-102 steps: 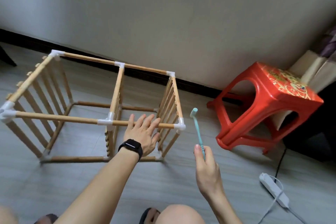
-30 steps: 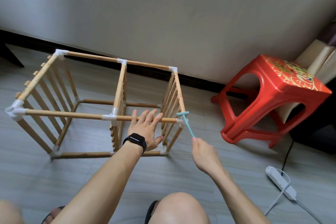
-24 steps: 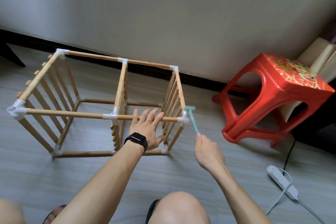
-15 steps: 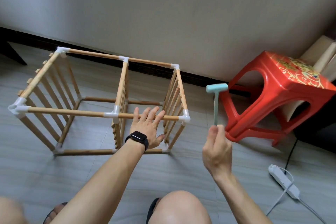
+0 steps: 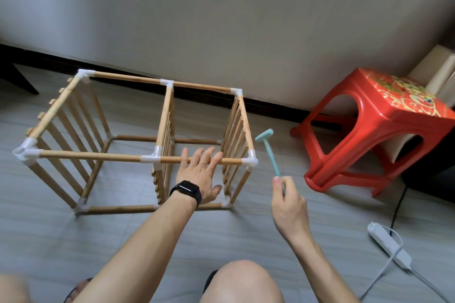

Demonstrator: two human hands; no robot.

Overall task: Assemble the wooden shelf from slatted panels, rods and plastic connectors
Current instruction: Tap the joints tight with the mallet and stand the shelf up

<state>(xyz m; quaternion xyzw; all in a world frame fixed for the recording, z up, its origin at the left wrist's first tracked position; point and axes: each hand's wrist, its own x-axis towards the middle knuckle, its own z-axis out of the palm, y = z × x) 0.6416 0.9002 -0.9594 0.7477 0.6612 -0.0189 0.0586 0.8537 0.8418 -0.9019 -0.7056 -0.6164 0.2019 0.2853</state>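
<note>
Down from its upright pose of half a second ago, the teal mallet now leans left toward the shelf frame, while the left hand has kept its place on the front top rod. Nearest the camera a bare knee fills the bottom edge, with both forearms reaching out over the grey floor. The right hand pinches the lower end of the mallet's handle, its fingers curled round it and the thumb on top. The mallet's head sits just up and to the right of the white corner connector, with a small gap between them. A white power strip lies on the floor well to the right. The left hand, a black watch on its wrist, lies flat with its fingers straight and spread over the rod, between the middle connector and that corner connector. The frame stands on the floor as an open box of rods and white connectors, with three upright slatted panels: the left panel, the middle panel and the right panel. Farther right stands a red plastic stool, apart from the frame. Behind everything runs a dark baseboard under a pale wall.
</note>
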